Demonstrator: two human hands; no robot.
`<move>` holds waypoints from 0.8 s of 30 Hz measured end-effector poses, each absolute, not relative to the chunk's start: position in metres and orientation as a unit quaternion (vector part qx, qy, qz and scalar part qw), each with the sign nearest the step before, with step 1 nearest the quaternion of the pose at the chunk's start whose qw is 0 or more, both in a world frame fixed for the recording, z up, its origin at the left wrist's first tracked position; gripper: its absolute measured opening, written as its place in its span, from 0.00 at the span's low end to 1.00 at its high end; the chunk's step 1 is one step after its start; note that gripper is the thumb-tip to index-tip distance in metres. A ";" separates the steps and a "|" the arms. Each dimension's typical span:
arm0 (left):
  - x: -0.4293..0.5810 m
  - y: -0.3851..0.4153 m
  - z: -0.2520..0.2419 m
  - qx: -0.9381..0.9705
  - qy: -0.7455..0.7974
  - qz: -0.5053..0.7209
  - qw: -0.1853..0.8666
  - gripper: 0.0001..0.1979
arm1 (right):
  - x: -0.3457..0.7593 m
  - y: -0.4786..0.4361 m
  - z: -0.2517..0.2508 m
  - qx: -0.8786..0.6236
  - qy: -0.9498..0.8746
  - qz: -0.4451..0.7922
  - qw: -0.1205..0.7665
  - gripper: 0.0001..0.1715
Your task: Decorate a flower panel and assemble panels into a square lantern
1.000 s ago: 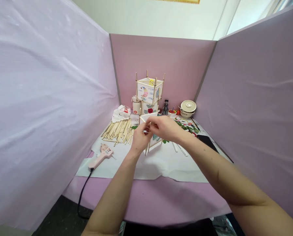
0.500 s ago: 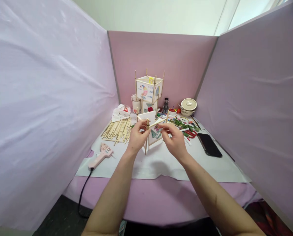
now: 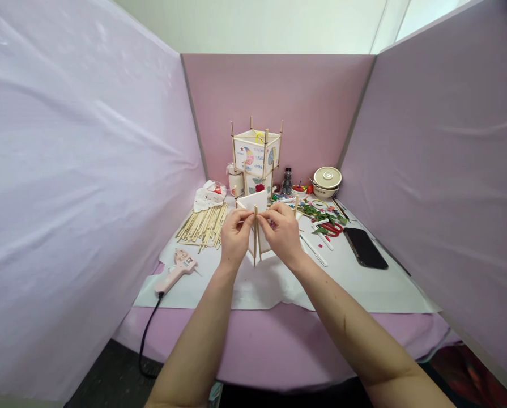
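Note:
A small lantern frame of thin wooden sticks with white panels stands on the white sheet in front of me. My left hand pinches the frame at the top of its near upright stick. On the other side of that stick, my right hand is closed on the frame near the same corner, fingertips almost meeting the left ones. My fingers hide the joint between them and most of the flowered panel. Behind stands a taller lantern with a moon picture and a red flower panel.
Left lie a pile of wooden sticks and a pink glue gun with a black cord. To the right are green leaves, red-handled scissors, white glue sticks and a black phone. A lidded bowl stands at the back.
My right hand has moved left to the near upright stick, beside my left hand. The lantern frame has turned slightly, and white sticks on the right now show more.

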State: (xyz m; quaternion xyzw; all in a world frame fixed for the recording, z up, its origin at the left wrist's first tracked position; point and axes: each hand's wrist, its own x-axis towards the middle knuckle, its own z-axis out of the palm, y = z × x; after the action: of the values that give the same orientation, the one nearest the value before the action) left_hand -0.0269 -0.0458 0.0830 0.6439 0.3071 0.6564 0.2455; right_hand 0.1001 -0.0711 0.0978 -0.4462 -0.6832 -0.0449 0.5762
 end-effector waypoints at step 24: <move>-0.058 -0.073 0.036 0.591 0.510 0.577 0.240 0.05 | 0.181 -0.089 0.072 -0.507 -0.548 0.007 0.666 0.14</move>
State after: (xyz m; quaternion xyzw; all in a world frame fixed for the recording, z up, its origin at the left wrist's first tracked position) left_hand -0.0575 -0.0734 0.0359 0.5909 0.5099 0.5773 0.2400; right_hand 0.1813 -0.0887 0.0724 -0.5070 -0.5476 0.0072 0.6656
